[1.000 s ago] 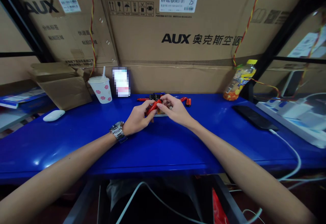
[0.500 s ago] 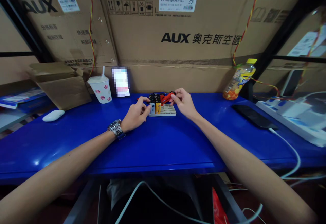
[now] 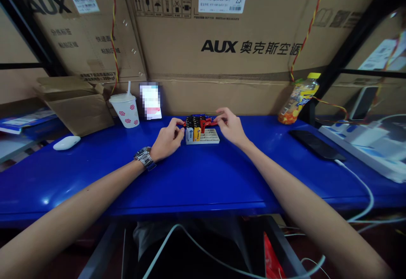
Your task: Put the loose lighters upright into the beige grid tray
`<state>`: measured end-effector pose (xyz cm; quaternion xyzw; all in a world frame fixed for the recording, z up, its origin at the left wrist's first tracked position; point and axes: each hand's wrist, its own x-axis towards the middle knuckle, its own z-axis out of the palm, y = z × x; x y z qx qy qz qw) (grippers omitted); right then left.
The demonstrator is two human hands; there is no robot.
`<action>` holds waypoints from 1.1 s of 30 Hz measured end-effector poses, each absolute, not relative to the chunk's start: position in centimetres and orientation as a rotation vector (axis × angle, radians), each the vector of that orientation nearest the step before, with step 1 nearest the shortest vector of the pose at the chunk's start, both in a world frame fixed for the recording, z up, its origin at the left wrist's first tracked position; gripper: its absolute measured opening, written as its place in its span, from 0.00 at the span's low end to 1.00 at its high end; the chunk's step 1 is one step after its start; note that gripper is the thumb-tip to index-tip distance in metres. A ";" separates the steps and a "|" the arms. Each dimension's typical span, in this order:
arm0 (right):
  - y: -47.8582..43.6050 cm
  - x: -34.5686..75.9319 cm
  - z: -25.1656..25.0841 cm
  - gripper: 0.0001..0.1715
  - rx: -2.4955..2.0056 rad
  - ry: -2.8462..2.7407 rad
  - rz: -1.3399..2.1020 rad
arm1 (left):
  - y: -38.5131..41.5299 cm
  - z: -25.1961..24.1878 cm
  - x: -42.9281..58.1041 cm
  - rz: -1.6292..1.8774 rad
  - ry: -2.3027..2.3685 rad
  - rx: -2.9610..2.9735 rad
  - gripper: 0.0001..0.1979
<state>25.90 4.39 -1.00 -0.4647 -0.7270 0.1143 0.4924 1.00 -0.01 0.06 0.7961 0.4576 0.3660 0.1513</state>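
A small white compartment tray [image 3: 207,137] stands on the blue table [image 3: 203,177] near its back edge. Several lighters [image 3: 194,129], black, white and orange, stand upright in the tray's left part. My right hand [image 3: 231,127] is closed in a pinch on a red lighter [image 3: 207,122], holding it at the tray's back row. My left hand [image 3: 167,139] is curled against the tray's left end, fingertips on its edge. More red lighters lie behind the tray, mostly hidden by my hands.
A paper cup with a straw [image 3: 125,110], an open cardboard box [image 3: 76,103] and a white mouse [image 3: 66,142] are at the left. At the right are a drink bottle [image 3: 298,99], a black phone [image 3: 314,145], a white power strip [image 3: 364,143] and a cable [image 3: 361,181]. Large cartons form the back wall.
Both hands held the red lighter over the tray a second ago. My right hand then carried it to the tray's back row, while my left hand dropped to the tray's left end.
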 end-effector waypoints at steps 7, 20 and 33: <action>4.0 29.5 0.1 0.20 -2.153 -1.858 0.035 | 3.9 -1.5 -1.6 1.024 1.590 2.648 0.13; 2.3 27.8 1.4 0.23 -2.218 -2.119 -0.101 | 6.8 -2.4 -0.3 0.490 1.447 2.831 0.25; 2.3 28.5 2.0 0.16 -2.206 -2.170 -0.023 | 4.4 -1.2 -0.8 0.328 1.794 2.779 0.14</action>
